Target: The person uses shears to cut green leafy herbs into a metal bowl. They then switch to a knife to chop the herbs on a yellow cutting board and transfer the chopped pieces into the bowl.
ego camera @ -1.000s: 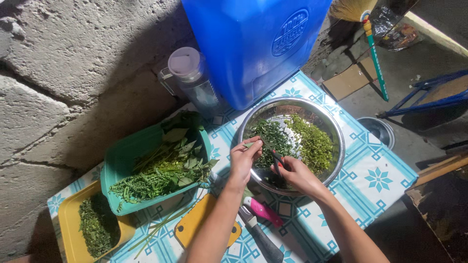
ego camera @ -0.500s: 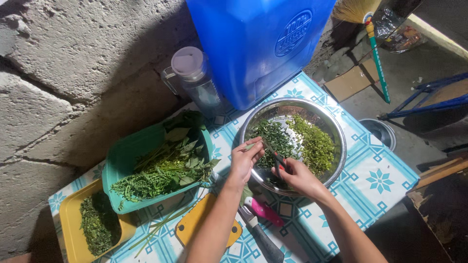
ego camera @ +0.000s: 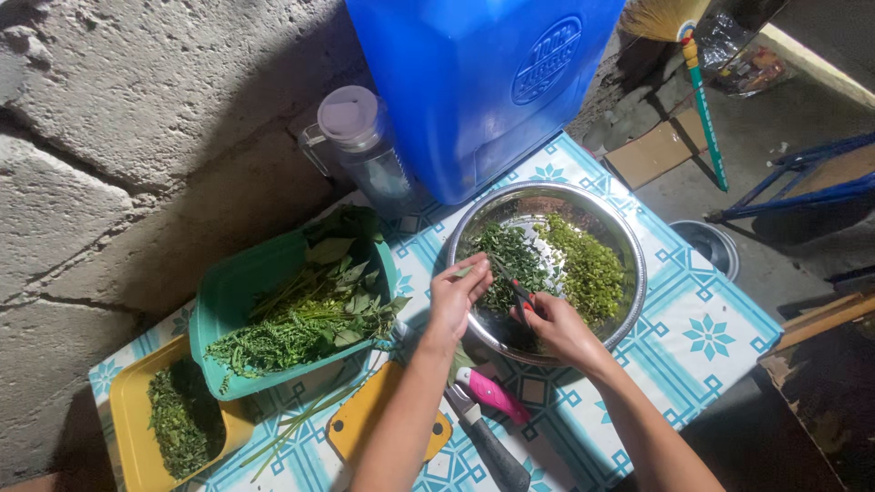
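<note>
My left hand (ego camera: pixel 456 293) pinches a thin green stem over the near rim of a steel bowl (ego camera: pixel 629 251). Dark chopped leaves (ego camera: pixel 515 260) and lighter green bits (ego camera: pixel 588 269) fill the bowl. My right hand (ego camera: pixel 556 328) grips small scissors (ego camera: pixel 512 284), their blades pointing at the stem beside my left fingers. Both hands hover over the bowl's front edge.
A teal tray (ego camera: pixel 223 301) of leafy stems sits to the left, with a yellow tray (ego camera: pixel 128 410) of chopped greens beyond it. A yellow cutting board (ego camera: pixel 365 424), a pink-handled tool (ego camera: pixel 492 394) and a grey knife (ego camera: pixel 497 451) lie near. A blue water container (ego camera: pixel 474 82) and plastic jug (ego camera: pixel 360 150) stand behind.
My left hand has shifted slightly toward the bowl's near-left rim while the right hand with the scissors stays close beside it. Nothing else has moved.
</note>
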